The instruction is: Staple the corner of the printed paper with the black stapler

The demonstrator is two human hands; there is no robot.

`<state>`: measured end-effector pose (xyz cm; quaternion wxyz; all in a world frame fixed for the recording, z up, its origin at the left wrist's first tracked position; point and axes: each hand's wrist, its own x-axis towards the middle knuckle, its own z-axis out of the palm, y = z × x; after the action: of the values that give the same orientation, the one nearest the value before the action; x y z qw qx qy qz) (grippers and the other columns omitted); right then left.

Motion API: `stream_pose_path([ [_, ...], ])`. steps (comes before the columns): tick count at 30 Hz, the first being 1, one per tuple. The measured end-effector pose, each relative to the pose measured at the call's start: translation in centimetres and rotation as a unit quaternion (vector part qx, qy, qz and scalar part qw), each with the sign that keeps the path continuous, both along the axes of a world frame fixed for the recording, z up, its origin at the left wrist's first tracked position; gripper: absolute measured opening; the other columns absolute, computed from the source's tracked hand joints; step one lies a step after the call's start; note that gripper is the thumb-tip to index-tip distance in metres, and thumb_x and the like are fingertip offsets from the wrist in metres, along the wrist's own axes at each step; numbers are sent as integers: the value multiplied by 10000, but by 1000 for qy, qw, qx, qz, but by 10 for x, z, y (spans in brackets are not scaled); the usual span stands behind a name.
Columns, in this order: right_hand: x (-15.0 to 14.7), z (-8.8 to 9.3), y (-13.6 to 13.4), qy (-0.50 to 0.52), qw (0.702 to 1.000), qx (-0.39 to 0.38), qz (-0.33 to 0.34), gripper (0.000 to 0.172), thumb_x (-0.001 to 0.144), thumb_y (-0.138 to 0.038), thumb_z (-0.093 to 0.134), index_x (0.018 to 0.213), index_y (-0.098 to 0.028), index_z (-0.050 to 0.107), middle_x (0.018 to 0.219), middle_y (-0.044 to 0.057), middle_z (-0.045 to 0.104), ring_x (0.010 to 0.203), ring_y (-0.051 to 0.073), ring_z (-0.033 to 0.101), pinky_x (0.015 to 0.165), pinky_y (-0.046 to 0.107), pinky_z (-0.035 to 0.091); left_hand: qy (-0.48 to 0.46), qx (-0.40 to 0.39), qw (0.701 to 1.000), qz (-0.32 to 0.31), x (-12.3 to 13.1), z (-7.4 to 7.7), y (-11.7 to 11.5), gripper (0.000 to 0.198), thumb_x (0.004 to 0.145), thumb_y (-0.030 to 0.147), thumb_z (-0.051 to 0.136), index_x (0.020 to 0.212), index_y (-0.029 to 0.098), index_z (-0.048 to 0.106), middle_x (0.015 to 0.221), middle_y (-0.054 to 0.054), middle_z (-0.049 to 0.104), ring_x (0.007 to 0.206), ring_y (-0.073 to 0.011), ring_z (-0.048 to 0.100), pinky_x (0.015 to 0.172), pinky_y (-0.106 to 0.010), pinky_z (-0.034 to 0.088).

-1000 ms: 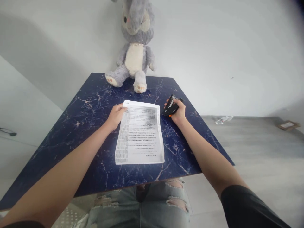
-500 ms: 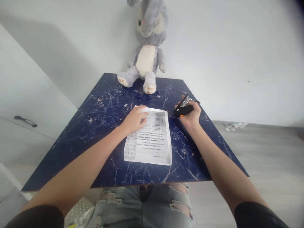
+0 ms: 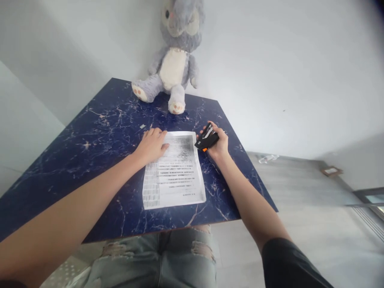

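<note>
A printed sheet of paper (image 3: 175, 176) lies flat on the dark blue marbled table (image 3: 90, 132). My left hand (image 3: 152, 145) rests palm down on the sheet's far left corner, fingers stretched out. My right hand (image 3: 218, 145) is closed round a black stapler with an orange tip (image 3: 206, 139), held at the sheet's far right corner, its nose pointing toward the paper.
A grey plush rabbit (image 3: 172, 64) sits at the table's far edge against the white wall. A tiny scrap (image 3: 143, 126) lies on the table beyond my left hand. A clear bottle (image 3: 267, 158) and a flat box (image 3: 330, 171) lie on the floor at right.
My left hand moved from the paper's left edge onto its top left corner. My right hand brought the stapler closer to the sheet's top right corner. The camera view shifted.
</note>
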<state>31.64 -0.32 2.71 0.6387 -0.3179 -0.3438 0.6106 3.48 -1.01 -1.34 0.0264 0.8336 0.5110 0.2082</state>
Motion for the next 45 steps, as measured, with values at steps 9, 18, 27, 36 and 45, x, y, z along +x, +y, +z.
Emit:
stream_pose_path([
  [9, -2, 7, -7, -38, 999, -1, 5, 380, 776, -349, 798, 1094, -255, 612, 941, 11, 721, 839, 223, 722, 773, 409, 648, -59, 11, 998, 3, -1, 8, -1, 316, 987, 195, 530, 1241, 213, 718, 1254, -161, 552, 1233, -367, 527, 1089, -591, 452],
  [18, -48, 12, -49, -168, 977, 20, 131, 363, 820, -335, 863, 1148, -304, 711, 866, -38, 695, 731, 155, 670, 677, 277, 604, -36, 0, 999, -33, 0, -1, 1, 345, 972, 222, 531, 1254, 191, 728, 1411, -163, 571, 1293, -362, 541, 1132, -565, 436],
  [27, -35, -6, -24, -128, 989, -48, 49, 353, 769, -403, 889, 1026, -261, 693, 765, -34, 667, 679, 192, 682, 664, 354, 640, -40, 4, 999, -25, 0, 0, 0, 369, 982, 241, 536, 1327, 206, 664, 1321, -152, 590, 1249, -345, 556, 1106, -554, 447],
  [36, -28, -13, -12, -100, 988, -118, -16, 358, 769, -445, 868, 855, -242, 585, 701, -48, 571, 624, 155, 593, 568, 318, 611, -42, -3, 999, -31, -1, -3, 2, 344, 1000, 260, 509, 1278, 190, 700, 1357, -159, 596, 1277, -356, 547, 1147, -560, 411],
  [45, -15, -18, -3, -96, 989, -108, -36, 425, 764, -535, 852, 882, -251, 559, 740, -16, 595, 720, 211, 680, 633, 354, 639, -75, 4, 997, -18, 0, 5, 1, 315, 998, 162, 453, 1235, 181, 660, 1238, -153, 599, 1205, -340, 558, 1084, -543, 457],
])
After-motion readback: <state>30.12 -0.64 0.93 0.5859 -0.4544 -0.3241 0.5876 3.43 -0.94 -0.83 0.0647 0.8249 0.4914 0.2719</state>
